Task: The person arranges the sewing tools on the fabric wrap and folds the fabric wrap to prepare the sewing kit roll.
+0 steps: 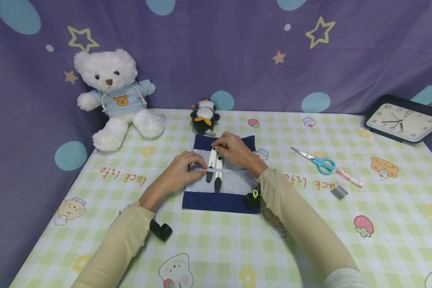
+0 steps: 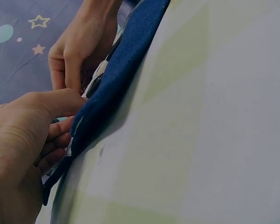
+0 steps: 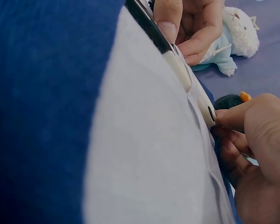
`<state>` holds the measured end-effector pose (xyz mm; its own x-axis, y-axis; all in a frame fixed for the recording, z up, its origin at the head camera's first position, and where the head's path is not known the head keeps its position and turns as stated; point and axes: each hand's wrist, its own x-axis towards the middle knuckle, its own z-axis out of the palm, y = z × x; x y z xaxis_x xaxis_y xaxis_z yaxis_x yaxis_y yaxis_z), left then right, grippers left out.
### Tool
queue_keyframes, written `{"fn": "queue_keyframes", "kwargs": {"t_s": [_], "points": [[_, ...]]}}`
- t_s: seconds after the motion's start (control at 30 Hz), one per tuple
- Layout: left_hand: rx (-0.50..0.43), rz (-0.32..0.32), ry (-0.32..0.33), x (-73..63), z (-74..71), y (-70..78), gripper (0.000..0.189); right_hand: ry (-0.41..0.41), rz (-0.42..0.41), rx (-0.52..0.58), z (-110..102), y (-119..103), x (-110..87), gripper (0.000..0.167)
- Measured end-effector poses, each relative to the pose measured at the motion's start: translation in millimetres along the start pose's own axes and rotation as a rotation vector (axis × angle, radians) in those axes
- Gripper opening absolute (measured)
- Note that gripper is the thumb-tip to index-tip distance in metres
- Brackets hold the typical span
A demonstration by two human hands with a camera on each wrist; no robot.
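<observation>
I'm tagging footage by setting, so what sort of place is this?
Probably an indoor tabletop corner, perhaps a child's room or a staged set; I can't tell which. A checked tablecloth with cartoon prints, a purple star-patterned backdrop and a seated white teddy bear suggest it.

The left forearm (image 1: pixel 129 228) slants in from seven o'clock, wrist (image 1: pixel 153 196) turned so that the left hand (image 1: pixel 183 170) points toward three o'clock, its fingers curved to meet the thumb in a pinch. From five o'clock the right forearm (image 1: pixel 299 220) angles toward ten or eleven, and the right hand (image 1: pixel 234 150) pinches with thumb and bent forefinger, just beside the left, at its two o'clock.
</observation>
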<state>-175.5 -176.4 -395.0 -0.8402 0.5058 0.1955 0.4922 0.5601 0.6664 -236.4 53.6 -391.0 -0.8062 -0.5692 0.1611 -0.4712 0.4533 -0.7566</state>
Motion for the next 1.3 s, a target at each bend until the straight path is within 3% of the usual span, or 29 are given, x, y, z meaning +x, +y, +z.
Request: {"fn": "queue_keyframes", "kwargs": {"t_s": [0.27,0.87,1.3], "points": [[-0.004,0.013,0.001,-0.6,-0.3,0.1,0.006,-0.013,-0.030,-0.016,0.4,-0.5,-1.6,0.025],[-0.008,-0.026,-0.020,-1.4,-1.4,1.7,0.004,-0.030,-0.064,-0.024,2.0,-1.1,-3.2,0.025],[-0.009,-0.018,-0.014,-1.1,-1.1,2.7,0.005,-0.057,-0.111,-0.095,2.7,-3.1,-1.5,0.023]]}}
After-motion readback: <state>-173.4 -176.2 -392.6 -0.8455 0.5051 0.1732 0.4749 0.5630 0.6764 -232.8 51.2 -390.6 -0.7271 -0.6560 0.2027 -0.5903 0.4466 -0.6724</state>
